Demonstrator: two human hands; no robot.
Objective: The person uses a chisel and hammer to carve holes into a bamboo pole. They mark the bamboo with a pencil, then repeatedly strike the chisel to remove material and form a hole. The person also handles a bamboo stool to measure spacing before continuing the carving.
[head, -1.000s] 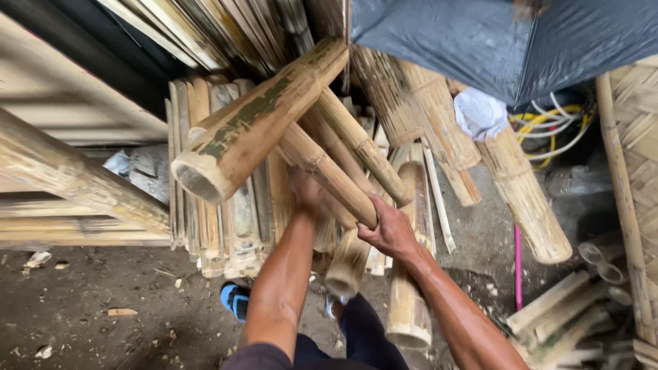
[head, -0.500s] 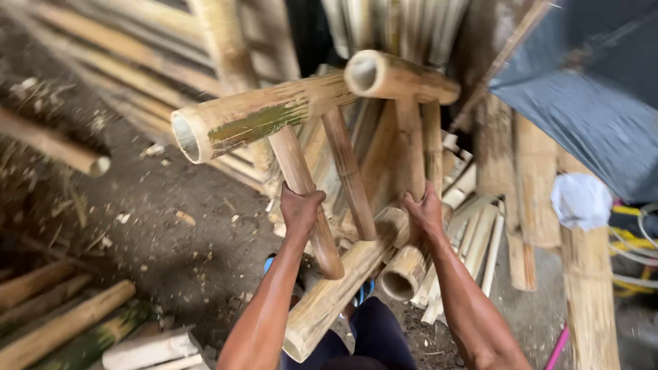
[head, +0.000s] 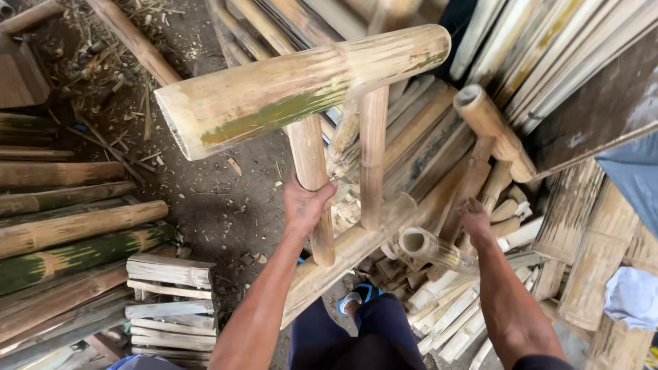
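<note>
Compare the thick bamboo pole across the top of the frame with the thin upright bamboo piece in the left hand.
The thick pale bamboo pole with a green streak lies crosswise and nobody grips it; the thin tan upright bamboo piece stands nearly vertical beneath it, gripped by the left hand. The pole is far thicker and shows a cut end. Both are round bamboo parts of one frame.

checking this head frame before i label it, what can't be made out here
- Right hand: its fingers are hidden behind the bamboo frame, so the grip is unclear.
- Left hand: fingers wrap behind an upright pole, out of sight.
- Frame's joints: motion-blurred.
- Blue sandal: mostly hidden by the person's legs.
</note>
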